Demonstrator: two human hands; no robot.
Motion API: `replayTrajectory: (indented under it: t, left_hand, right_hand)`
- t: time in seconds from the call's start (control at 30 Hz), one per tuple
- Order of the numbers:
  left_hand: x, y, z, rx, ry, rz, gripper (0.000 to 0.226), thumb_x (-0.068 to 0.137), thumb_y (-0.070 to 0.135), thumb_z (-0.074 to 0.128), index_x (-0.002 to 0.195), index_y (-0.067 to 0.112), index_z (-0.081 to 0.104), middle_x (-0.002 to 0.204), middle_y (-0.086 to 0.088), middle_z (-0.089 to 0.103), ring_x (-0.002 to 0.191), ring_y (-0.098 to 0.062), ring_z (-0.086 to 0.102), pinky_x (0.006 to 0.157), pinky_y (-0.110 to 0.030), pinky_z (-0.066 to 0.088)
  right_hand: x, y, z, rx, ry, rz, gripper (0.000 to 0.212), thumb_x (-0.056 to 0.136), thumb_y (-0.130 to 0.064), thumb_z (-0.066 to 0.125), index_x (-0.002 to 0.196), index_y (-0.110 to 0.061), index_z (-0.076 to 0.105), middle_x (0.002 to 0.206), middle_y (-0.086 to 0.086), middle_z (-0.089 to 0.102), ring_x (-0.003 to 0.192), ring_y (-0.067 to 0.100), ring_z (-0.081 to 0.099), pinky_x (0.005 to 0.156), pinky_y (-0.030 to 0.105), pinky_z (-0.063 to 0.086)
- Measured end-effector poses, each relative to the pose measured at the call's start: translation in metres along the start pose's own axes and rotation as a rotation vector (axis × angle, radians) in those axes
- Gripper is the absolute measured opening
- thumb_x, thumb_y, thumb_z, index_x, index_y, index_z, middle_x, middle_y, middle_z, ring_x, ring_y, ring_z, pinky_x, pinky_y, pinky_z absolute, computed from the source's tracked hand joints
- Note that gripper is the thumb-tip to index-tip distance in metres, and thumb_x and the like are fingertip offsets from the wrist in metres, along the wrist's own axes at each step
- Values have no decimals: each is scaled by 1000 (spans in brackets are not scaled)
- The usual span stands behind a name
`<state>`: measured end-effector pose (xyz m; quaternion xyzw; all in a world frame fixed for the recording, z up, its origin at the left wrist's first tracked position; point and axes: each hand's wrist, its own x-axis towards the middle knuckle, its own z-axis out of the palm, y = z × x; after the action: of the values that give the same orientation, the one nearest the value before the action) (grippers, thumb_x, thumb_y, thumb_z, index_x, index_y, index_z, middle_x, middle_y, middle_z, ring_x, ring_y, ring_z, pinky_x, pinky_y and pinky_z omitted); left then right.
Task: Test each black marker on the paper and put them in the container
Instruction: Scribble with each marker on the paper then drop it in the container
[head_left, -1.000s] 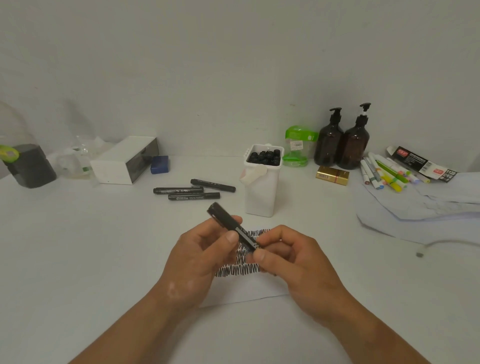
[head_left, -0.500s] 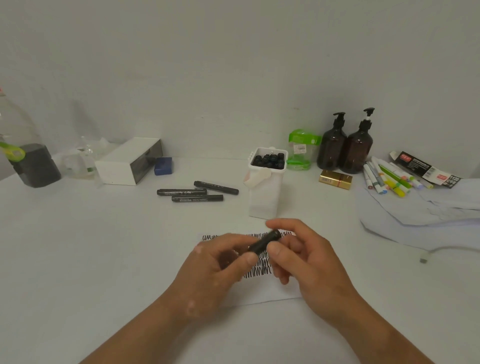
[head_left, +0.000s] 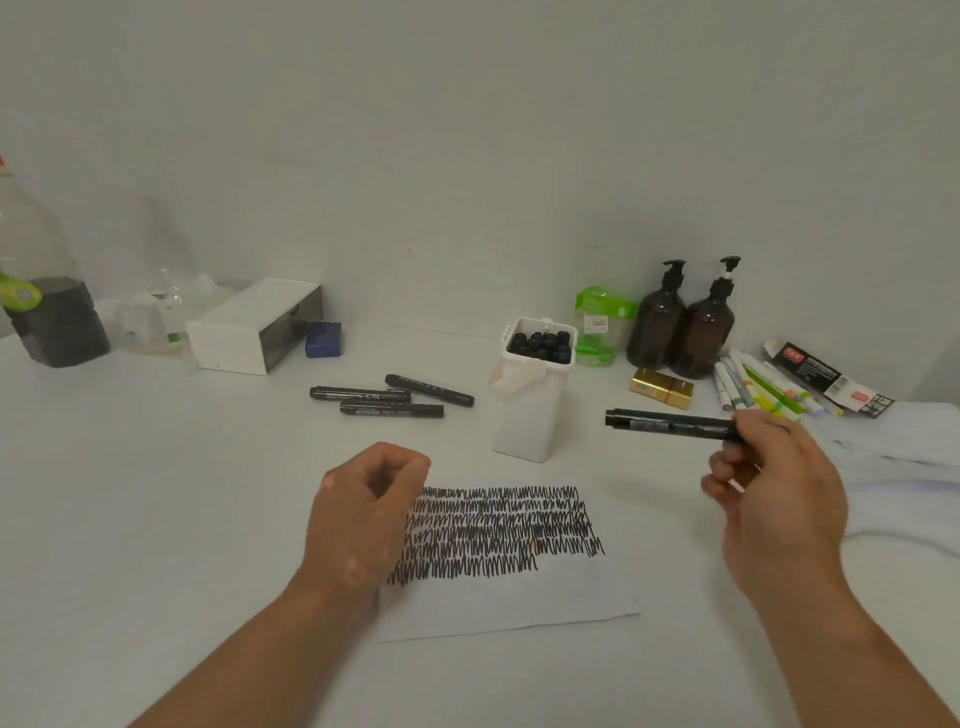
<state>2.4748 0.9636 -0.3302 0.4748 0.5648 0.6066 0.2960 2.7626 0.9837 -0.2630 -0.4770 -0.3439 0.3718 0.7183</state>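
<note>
My right hand pinches one end of a capped black marker, held level above the table to the right of the white container. Several black markers stand inside that container. My left hand hovers with curled fingers over the left edge of the white paper, which carries rows of black scribbles; it holds nothing that I can see. Three more black markers lie on the table behind the paper, left of the container.
A white box and a blue block sit at the back left, beside a large clear bottle. At the back right stand two brown pump bottles, a gold box, coloured markers and crumpled paper.
Both hands held the marker together over the paper. Now my right hand has carried it up and to the right, and my left hand has let go and stays near the paper.
</note>
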Motion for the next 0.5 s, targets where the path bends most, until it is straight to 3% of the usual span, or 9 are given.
replayTrajectory:
  t: [0.13, 0.2, 0.27, 0.37, 0.5]
  left_hand:
    - [8, -4, 0, 47, 46, 5, 17, 88, 23, 71, 74, 33, 71, 67, 11, 69, 58, 2, 56, 63, -21, 44]
    - [9, -6, 0, 59, 27, 12, 17, 88, 21, 71, 76, 33, 71, 68, 12, 69, 58, 1, 56, 62, -19, 44]
    - [9, -8, 0, 44, 9, 26, 17, 87, 19, 72, 77, 33, 72, 67, 13, 68, 59, 0, 56, 60, -13, 45]
    - [11, -10, 0, -6, 17, 7, 16, 86, 18, 72, 80, 32, 72, 63, 15, 64, 56, -2, 53, 55, -10, 43]
    - [13, -11, 1, -16, 31, -10, 17, 89, 11, 69, 81, 26, 72, 59, 16, 60, 53, -1, 50, 50, -9, 40]
  right_hand:
    - [30, -40, 39, -230, -47, -300, 12, 85, -23, 63, 89, -33, 60, 70, -6, 66, 60, 12, 59, 54, 33, 50]
    - [51, -55, 66, -427, -80, -441, 16, 83, -28, 66, 93, -37, 56, 90, -3, 70, 80, 19, 68, 75, 44, 59]
    - [70, -62, 92, -628, -121, -547, 19, 88, -30, 68, 100, -35, 54, 91, -14, 64, 87, 14, 66, 86, 42, 58]
    - [92, -59, 126, -828, -203, -624, 18, 94, -31, 66, 107, -28, 55, 87, -19, 56, 80, 7, 58, 76, 29, 51]
    - [114, -47, 155, -991, -280, -613, 19, 94, -29, 64, 110, -21, 57, 92, -6, 57, 79, 10, 54, 61, 20, 40]
